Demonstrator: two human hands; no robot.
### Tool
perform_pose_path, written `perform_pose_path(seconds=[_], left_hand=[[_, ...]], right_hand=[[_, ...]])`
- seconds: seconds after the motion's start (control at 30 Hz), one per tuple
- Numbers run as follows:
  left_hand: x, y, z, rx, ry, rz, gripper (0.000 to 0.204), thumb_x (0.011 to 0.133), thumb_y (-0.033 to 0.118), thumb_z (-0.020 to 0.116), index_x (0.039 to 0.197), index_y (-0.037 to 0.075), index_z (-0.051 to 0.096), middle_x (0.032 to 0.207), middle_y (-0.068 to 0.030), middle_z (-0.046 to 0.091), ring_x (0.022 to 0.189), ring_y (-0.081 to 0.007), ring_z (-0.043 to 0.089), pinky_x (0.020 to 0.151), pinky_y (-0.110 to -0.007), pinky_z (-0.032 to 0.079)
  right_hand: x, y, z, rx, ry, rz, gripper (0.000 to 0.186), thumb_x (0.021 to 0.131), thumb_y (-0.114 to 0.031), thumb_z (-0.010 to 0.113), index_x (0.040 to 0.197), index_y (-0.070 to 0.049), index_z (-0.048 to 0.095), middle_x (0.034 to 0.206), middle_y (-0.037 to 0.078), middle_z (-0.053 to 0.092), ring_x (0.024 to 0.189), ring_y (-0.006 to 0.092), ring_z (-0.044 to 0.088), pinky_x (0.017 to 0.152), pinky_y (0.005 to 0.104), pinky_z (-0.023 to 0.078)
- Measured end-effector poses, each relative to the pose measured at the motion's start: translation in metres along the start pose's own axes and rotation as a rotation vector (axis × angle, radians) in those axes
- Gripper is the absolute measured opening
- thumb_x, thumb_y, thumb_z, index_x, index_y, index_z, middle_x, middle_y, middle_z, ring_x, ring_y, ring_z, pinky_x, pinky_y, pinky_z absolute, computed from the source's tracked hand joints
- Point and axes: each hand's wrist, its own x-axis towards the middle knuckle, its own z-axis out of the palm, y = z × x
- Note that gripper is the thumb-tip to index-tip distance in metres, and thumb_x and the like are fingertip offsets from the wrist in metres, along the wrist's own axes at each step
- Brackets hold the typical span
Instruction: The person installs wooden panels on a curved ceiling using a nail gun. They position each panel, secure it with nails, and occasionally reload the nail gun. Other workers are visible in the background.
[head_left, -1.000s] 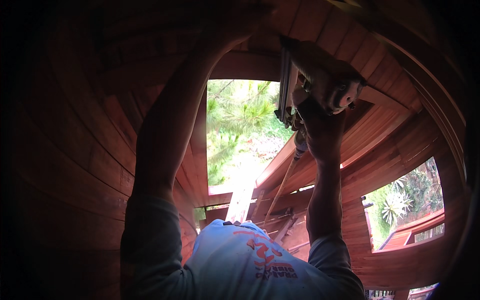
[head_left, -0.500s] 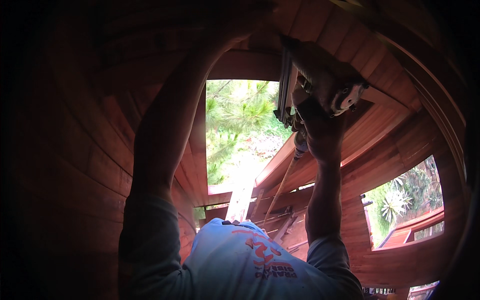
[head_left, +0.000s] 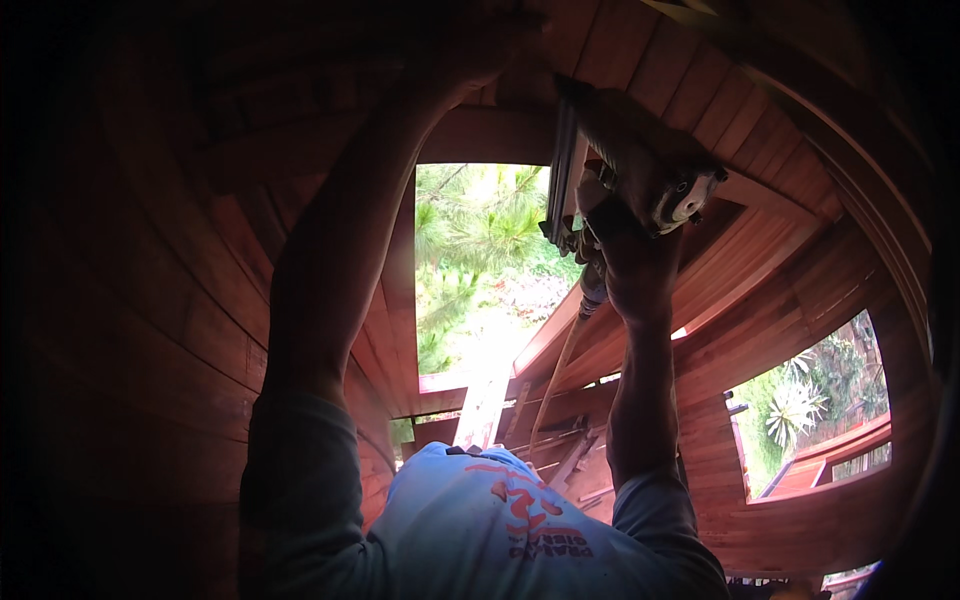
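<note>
Among wooden boards point(head_left: 690, 75), right hand point(head_left: 635, 245) gripping nail gun point(head_left: 635, 140), left hand point(head_left: 490, 50) shadowed, grip unclear, shirt point(head_left: 440, 535) bearing red lettering point(head_left: 525, 505)

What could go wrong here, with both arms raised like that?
The left hand is near the nose of what looks like a nail gun, so a slip might injure it. The right hand grips that tool with the arm raised, and could tire. The hose trailing down from it might snag.
</note>
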Motion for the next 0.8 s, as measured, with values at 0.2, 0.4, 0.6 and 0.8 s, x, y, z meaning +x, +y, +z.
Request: perform_pose_path(seconds=[0.2,0.4,0.6,0.8], left_hand=[[0.006,-0.017,0.006,-0.088,0.048,0.079,0.023,0.086,0.019,0.072,0.096,0.000,0.067,0.083,-0.0081,0.066,0.072,-0.0173,0.062,0.066,-0.034,0.051],[0.011,-0.016,0.004,0.017,-0.024,0.040,0.024,0.085,0.021,0.073,0.096,0.000,0.067,0.082,-0.0070,0.066,0.072,-0.0168,0.061,0.064,-0.034,0.051],[0.014,-0.025,0.008,-0.014,0.039,0.121,0.025,0.085,0.022,0.073,0.097,0.001,0.068,0.082,-0.0076,0.066,0.072,-0.0171,0.062,0.064,-0.034,0.051],[0.003,-0.004,0.000,-0.022,-0.004,0.079,0.020,0.086,0.017,0.072,0.097,0.000,0.068,0.084,-0.0083,0.067,0.075,-0.0176,0.063,0.067,-0.034,0.052]], right_hand=[[0.000,-0.004,0.011,-0.048,-0.064,-0.042,0.033,0.085,-0.010,0.073,0.115,-0.003,0.061,0.091,0.001,0.064,0.067,0.0031,0.057,0.054,0.0184,0.042],[0.003,0.005,0.010,-0.214,-0.049,-0.100,0.030,0.084,-0.013,0.074,0.111,-0.003,0.064,0.088,0.003,0.066,0.070,0.0064,0.060,0.058,0.0226,0.046],[0.005,0.002,0.010,-0.195,-0.066,-0.103,0.027,0.083,-0.017,0.074,0.105,-0.003,0.066,0.078,0.004,0.065,0.065,0.0088,0.061,0.059,0.0272,0.048],[0.005,-0.001,0.011,-0.065,-0.074,-0.053,0.031,0.085,-0.011,0.074,0.113,-0.004,0.061,0.092,0.000,0.063,0.075,0.0044,0.059,0.061,0.0202,0.047]])
